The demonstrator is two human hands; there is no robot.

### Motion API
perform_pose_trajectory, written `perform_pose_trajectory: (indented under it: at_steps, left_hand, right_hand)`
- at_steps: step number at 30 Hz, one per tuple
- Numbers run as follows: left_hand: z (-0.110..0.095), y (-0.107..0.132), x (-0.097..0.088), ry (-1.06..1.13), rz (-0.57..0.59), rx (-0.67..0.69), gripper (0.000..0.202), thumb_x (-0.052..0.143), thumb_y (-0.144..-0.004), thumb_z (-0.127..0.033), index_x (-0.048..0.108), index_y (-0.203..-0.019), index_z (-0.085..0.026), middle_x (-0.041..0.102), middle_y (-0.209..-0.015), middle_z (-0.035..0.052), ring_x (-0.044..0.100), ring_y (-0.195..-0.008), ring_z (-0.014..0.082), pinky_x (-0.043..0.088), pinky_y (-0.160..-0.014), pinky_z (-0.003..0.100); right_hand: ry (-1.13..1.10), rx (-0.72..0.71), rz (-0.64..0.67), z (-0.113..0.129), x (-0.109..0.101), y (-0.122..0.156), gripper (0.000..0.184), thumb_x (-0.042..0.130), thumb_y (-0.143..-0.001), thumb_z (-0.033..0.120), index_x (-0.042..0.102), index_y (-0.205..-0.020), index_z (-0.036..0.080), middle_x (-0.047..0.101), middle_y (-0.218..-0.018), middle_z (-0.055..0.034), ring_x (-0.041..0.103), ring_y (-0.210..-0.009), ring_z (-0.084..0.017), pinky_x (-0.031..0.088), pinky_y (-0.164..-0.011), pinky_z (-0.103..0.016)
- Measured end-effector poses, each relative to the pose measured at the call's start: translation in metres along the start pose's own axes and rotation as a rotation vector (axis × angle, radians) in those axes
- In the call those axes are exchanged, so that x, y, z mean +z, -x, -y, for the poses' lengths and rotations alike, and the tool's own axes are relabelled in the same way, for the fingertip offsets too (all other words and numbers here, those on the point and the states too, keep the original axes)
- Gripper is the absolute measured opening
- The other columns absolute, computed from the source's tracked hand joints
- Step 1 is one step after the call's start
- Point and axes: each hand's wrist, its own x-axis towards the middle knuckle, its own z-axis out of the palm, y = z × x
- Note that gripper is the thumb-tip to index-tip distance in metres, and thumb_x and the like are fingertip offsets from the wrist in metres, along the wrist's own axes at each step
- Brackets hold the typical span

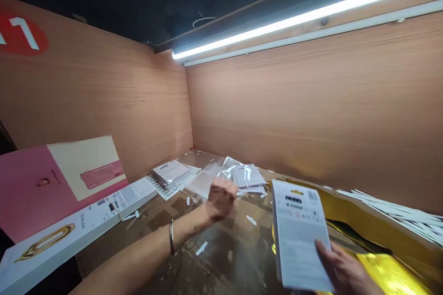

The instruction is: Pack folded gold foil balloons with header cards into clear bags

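My left hand (220, 199) reaches over the brown worktop (221, 249) with its fingers closed on a clear plastic sleeve (204, 180). A bracelet sits on that wrist. My right hand (342, 269), low at the right, grips a white printed card pack (300, 235) by its lower edge and holds it upright. Beyond the left hand lies a heap of clear sleeves and white printed packs (242, 174).
A long pink and white box (62, 203) lies at the left. Gold foil (384, 258) fills the lower right, with a stack of white strips (398, 214) behind it. Wooden walls enclose the bench on two sides. Small white scraps dot the worktop.
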Motion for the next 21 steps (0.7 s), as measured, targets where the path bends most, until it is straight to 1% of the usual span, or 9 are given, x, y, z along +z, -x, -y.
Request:
perform_pose_trajectory:
  at_steps: [3, 6, 9, 10, 12, 14, 16, 18, 21]
  left_hand:
    - [-0.07, 0.042, 0.013, -0.113, -0.13, 0.371, 0.02, 0.041, -0.074, -0.017, 0.06, -0.072, -0.01, 0.058, -0.071, 0.0163, 0.052, -0.069, 0.0269, 0.035, -0.064, 0.044]
    - [-0.123, 0.076, 0.023, -0.036, -0.229, 0.471, 0.02, 0.039, -0.075, -0.012, 0.058, -0.068, -0.011, 0.057, -0.067, 0.0151, 0.053, -0.065, 0.0255, 0.037, -0.063, 0.047]
    - [-0.14, 0.089, 0.019, 0.254, -0.252, 0.453, 0.016, 0.043, -0.079, -0.021, 0.057, -0.081, -0.014, 0.061, -0.084, 0.0135, 0.054, -0.086, 0.0284, 0.038, -0.074, 0.049]
    - [-0.139, 0.088, 0.016, 0.386, -0.271, 0.407, 0.02, 0.047, -0.079, -0.028, 0.056, -0.092, -0.016, 0.06, -0.096, 0.013, 0.05, -0.097, 0.0292, 0.037, -0.081, 0.05]
    - [-0.131, 0.08, 0.01, 0.702, -0.288, 0.203, 0.044, 0.054, -0.074, -0.042, 0.046, -0.11, -0.017, 0.051, -0.116, 0.0122, 0.041, -0.111, 0.0288, 0.033, -0.091, 0.047]
    - [-0.124, 0.07, 0.01, 1.074, -0.158, -0.073, 0.057, 0.057, -0.07, -0.047, 0.039, -0.115, -0.016, 0.046, -0.12, 0.0132, 0.042, -0.112, 0.0271, 0.037, -0.089, 0.042]
    - [-0.124, 0.062, 0.014, 1.435, 0.111, -0.255, 0.057, 0.058, -0.068, -0.049, 0.04, -0.111, -0.015, 0.047, -0.116, 0.0143, 0.049, -0.104, 0.0253, 0.044, -0.081, 0.037]
    - [-0.13, 0.06, 0.02, 1.697, 0.369, -0.322, 0.056, 0.061, -0.065, -0.049, 0.042, -0.104, -0.014, 0.051, -0.108, 0.014, 0.055, -0.092, 0.0232, 0.048, -0.07, 0.034]
    - [-0.144, 0.067, 0.028, 1.879, 0.615, -0.314, 0.053, 0.064, -0.063, -0.046, 0.043, -0.098, -0.012, 0.056, -0.091, 0.0126, 0.059, -0.077, 0.0211, 0.049, -0.06, 0.031]
  right_hand:
    - [-0.027, -0.178, -0.069, 0.014, -0.002, 0.0, 0.03, 0.069, -0.062, 0.028, 0.062, -0.089, 0.018, 0.067, -0.094, -0.004, 0.06, -0.09, -0.023, 0.05, -0.079, -0.034]
    - [0.027, -0.199, -0.166, 0.017, -0.016, 0.001, 0.026, 0.068, -0.062, 0.024, 0.062, -0.085, 0.015, 0.069, -0.085, -0.0055, 0.061, -0.088, -0.023, 0.049, -0.08, -0.036]
    - [0.024, -0.192, -0.243, 0.021, -0.039, 0.015, 0.02, 0.066, -0.064, 0.021, 0.062, -0.082, 0.014, 0.069, -0.079, -0.0057, 0.061, -0.086, -0.024, 0.049, -0.08, -0.038]
    - [0.018, -0.188, -0.256, 0.024, -0.046, 0.023, 0.018, 0.065, -0.064, 0.02, 0.062, -0.082, 0.014, 0.069, -0.079, -0.0059, 0.061, -0.086, -0.024, 0.049, -0.08, -0.038]
    - [0.012, -0.173, -0.262, 0.033, -0.056, 0.039, 0.017, 0.063, -0.066, 0.018, 0.062, -0.082, 0.014, 0.069, -0.079, -0.0067, 0.062, -0.083, -0.024, 0.05, -0.079, -0.038]
    - [0.008, -0.161, -0.246, 0.043, -0.061, 0.053, 0.017, 0.062, -0.067, 0.016, 0.062, -0.084, 0.013, 0.069, -0.08, -0.0073, 0.063, -0.081, -0.023, 0.05, -0.078, -0.038]
    - [0.008, -0.16, -0.223, 0.05, -0.061, 0.062, 0.017, 0.061, -0.068, 0.015, 0.062, -0.084, 0.012, 0.069, -0.08, -0.0078, 0.063, -0.081, -0.023, 0.05, -0.078, -0.037]
    - [0.01, -0.161, -0.203, 0.056, -0.058, 0.066, 0.016, 0.061, -0.068, 0.015, 0.063, -0.083, 0.011, 0.069, -0.08, -0.0087, 0.063, -0.081, -0.023, 0.05, -0.078, -0.037]
    - [0.018, -0.164, -0.184, 0.06, -0.053, 0.066, 0.016, 0.061, -0.068, 0.015, 0.063, -0.083, 0.01, 0.068, -0.08, -0.0097, 0.063, -0.081, -0.024, 0.05, -0.077, -0.036]
